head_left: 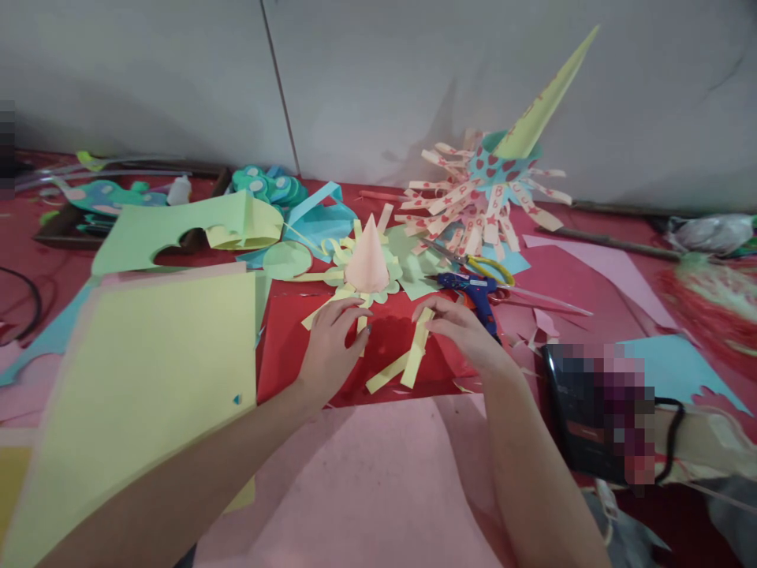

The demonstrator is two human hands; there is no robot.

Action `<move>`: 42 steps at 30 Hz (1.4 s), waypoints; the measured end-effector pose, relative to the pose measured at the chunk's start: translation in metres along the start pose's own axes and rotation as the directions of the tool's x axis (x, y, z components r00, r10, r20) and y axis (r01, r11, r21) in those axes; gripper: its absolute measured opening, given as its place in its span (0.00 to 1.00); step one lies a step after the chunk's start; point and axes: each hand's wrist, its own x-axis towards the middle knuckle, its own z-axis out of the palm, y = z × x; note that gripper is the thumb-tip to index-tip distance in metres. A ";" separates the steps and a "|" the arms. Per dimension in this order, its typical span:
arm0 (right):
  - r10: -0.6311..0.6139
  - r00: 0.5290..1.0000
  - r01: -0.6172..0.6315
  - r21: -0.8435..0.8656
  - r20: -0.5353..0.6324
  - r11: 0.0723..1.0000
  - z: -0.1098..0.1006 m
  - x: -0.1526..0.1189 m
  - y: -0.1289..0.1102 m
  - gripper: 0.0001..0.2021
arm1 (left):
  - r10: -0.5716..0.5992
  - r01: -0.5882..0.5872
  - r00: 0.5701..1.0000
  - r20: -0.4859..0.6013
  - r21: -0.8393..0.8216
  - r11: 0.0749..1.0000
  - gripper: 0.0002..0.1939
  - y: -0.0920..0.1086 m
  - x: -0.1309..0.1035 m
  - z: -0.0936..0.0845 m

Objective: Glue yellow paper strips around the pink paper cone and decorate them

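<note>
The right hand (467,333) has its thumb and fingers closed lightly on the upper end of a pale yellow strip (417,351), which hangs down toward the person, in front of the pink cone (370,256) and a little to its right; a second yellow strip (387,372) lies slantwise against the lower part of the first one; the left hand (331,351) is half open, in front of the cone and slightly to its left, with the fingers curved and the thumb apart from them; a short yellow strip end shows between them, but I cannot tell if this hand is gripping it. The cone stands upright, point up, on a scalloped pale green piece (378,297) with yellow strips around it; under the hands, in front of the cone, is the red sheet (284,339); to the right of the cone lie the blue glue gun (482,296) and, just beside it, the scissors (494,268) with yellow handle; behind and to the right of the cone stands a decorated paper piece (500,170), with red hearts on a blue band, marked strips spreading around, and a tall yellow-green cone (547,99) which leans to the right; well to the left of the pink cone are the large yellow sheets (165,347), and behind these is the cut green sheet (171,233).
</note>
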 end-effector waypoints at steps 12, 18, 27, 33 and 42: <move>-0.273 0.617 -0.272 -0.526 -0.738 0.805 -0.020 0.001 0.014 0.07 | 0.065 -0.147 0.971 0.231 0.356 0.923 0.23 -0.002 -0.004 0.008; -0.032 0.576 -0.556 -0.420 -0.817 0.717 -0.042 -0.007 0.029 0.07 | 0.066 -0.178 0.963 0.260 0.435 0.883 0.22 0.002 -0.005 0.006; 0.121 0.684 -0.625 -0.492 -0.719 0.606 -0.026 -0.003 0.026 0.17 | 0.100 -0.167 0.982 0.160 0.484 0.859 0.22 -0.006 -0.004 0.000; 0.197 0.615 -0.650 -0.349 -0.764 0.675 -0.029 -0.003 0.020 0.19 | 0.112 -0.182 0.980 0.163 0.520 0.835 0.25 -0.008 -0.005 -0.001; 0.177 0.779 -0.394 -0.250 -0.601 0.884 -0.011 -0.002 0.019 0.21 | 0.067 -0.107 0.992 0.103 0.460 0.882 0.19 0.000 0.000 -0.012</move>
